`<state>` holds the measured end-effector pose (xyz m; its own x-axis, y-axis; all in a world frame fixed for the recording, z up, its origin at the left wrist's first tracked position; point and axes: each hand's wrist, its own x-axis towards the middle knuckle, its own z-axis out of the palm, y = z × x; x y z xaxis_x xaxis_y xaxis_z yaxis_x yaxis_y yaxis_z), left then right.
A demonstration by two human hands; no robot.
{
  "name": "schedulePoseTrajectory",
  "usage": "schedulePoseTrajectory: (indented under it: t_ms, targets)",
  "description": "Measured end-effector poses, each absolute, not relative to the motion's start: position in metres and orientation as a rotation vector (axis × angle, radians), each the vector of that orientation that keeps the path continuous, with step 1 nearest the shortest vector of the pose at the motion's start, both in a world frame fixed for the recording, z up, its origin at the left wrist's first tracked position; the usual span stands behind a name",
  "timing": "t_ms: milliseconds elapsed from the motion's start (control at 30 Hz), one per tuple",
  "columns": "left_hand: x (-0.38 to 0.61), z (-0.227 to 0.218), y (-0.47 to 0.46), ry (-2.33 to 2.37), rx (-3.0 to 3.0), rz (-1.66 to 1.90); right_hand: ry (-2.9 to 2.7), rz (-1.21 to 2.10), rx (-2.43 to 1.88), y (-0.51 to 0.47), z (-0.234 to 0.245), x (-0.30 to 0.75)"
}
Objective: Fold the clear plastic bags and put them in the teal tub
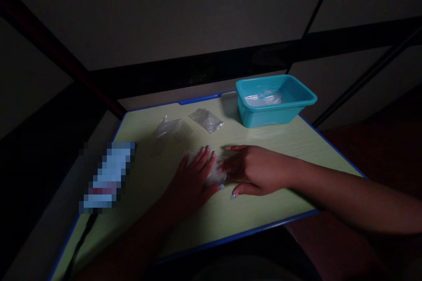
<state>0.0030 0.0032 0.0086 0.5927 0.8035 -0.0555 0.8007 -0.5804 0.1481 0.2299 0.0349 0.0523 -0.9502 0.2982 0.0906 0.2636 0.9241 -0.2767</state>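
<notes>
My left hand (196,175) lies flat with fingers spread on a clear plastic bag (214,178) at the middle of the table. From the right, my right hand (252,169) reaches to the same bag, its fingers stretched out over the bag's right edge and the thumb held apart. Much of the bag is hidden under both hands. Behind them lie two more clear plastic bags: a crumpled one (173,128) to the left and a flatter one (206,120) near the table's back.
A turquoise plastic basin (277,114) with clear plastic inside stands at the back right of the pale table (277,210), which has a blue edge. A blurred-out device (110,175) with a dark cable (82,239) is at the left edge. Cabinet panels rise behind.
</notes>
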Motion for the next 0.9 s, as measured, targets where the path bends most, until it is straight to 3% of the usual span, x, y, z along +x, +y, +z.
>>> schedulePoseTrajectory:
  t_ms: [367, 667, 900]
  targets:
    - [0.003, 0.013, 0.010, 1.309, 2.639, 0.122, -2.727, 0.462, -0.333, 0.037, 0.051, 0.228]
    - [-0.010, 0.042, 0.012, 1.557, 1.869, 0.746, -1.994, 0.931, -0.644, 0.040, 0.058, 0.230]
    - [-0.007, 0.057, 0.015, 1.571, 1.397, 0.964, -1.520, 1.319, -1.010, 0.051, 0.048, 0.228]
